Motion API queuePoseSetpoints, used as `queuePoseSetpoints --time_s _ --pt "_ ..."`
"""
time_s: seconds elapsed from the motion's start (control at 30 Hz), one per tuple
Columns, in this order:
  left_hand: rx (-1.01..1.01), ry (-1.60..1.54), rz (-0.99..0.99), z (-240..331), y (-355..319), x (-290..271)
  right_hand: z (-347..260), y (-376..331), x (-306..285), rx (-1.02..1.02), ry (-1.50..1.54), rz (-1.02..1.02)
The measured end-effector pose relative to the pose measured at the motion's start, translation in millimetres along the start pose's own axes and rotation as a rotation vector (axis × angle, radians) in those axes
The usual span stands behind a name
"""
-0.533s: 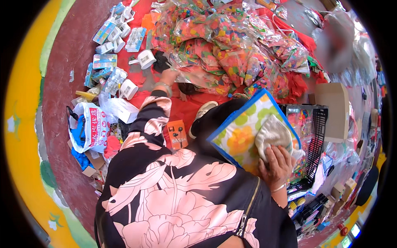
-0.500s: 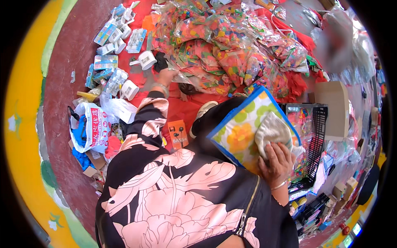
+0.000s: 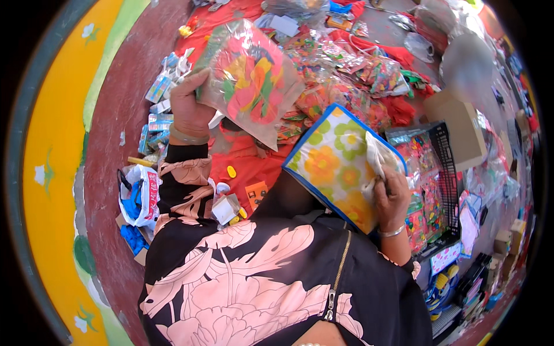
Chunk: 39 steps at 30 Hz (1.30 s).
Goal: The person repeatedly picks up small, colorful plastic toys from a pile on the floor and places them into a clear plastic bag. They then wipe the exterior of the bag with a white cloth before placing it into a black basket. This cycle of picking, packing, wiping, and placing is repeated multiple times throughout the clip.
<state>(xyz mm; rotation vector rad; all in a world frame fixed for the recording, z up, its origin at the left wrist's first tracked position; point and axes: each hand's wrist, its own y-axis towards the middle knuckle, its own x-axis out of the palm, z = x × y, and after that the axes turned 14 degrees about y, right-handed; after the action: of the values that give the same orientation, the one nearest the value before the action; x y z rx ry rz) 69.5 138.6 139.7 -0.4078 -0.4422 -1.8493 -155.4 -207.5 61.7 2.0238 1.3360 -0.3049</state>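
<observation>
My left hand (image 3: 192,109) is raised and grips the edge of a clear plastic packet (image 3: 252,75). Inside it are bright pink, yellow and green pieces that look like balloons. Closed around a pale cloth (image 3: 376,153), my right hand (image 3: 393,193) rests at the right edge of a flowered square mat (image 3: 329,153) with blue binding. The mat lies tilted over my lap, and the cloth is bunched against it. Behind the raised packet spreads a pile of similar packets (image 3: 346,106) on red sheeting (image 3: 228,153).
A black plastic crate (image 3: 447,184) of colourful packets stands at my right, beside an open cardboard box (image 3: 461,130). To the left are small blue-and-white packs (image 3: 157,132) and a white carrier bag (image 3: 140,196). An orange card package (image 3: 255,193) lies near my lap.
My left hand has come up from the floor beside the pile, now with a packet in it. My right hand has gathered the cloth, which lay flatter on the mat before.
</observation>
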Motion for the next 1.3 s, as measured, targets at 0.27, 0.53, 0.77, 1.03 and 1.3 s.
queuePoseSetpoints --time_s 0.27,0.53,0.77,1.03,1.3 --pt "0.541 0.520 -0.099 -48 -18 101 20 -24 -23 0.506 0.757 0.416" --pt "-0.460 0.253 -0.320 -171 -39 87 43 -37 -53 0.656 1.208 0.627" --pt "-0.270 0.674 -0.164 -171 -59 72 52 -48 -65 0.895 1.086 0.446" --pt "-0.390 0.519 -0.150 -148 -118 78 68 0 -64 0.842 0.961 0.224" --pt "0.046 1.186 -0.114 -135 -123 55 86 25 -45 0.736 0.712 -0.053"
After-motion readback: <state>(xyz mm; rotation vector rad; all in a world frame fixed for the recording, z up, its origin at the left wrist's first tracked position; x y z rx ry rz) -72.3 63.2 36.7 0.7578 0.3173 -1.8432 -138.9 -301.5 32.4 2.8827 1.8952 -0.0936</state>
